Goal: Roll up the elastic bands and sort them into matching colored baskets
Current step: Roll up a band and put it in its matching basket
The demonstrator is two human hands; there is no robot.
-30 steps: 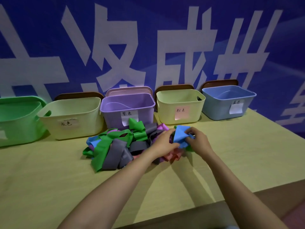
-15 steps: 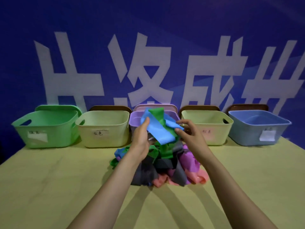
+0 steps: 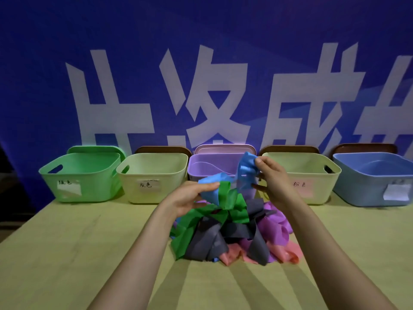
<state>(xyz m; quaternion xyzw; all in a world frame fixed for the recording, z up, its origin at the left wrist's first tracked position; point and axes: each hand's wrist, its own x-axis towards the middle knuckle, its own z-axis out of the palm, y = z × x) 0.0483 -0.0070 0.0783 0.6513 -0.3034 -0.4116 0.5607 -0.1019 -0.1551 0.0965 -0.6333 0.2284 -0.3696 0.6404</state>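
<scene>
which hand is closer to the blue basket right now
Right. The right hand holds the blue band two baskets left of the blue basket; the left hand is farther left.

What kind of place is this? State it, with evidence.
Probably a staged work table, not a home: a banner with large characters covers the wall, labelled baskets line the table, and bands are heaped for sorting.

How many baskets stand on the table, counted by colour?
Green basket: 1
Cream baskets: 2
Purple basket: 1
Blue basket: 1
Total: 5
</scene>
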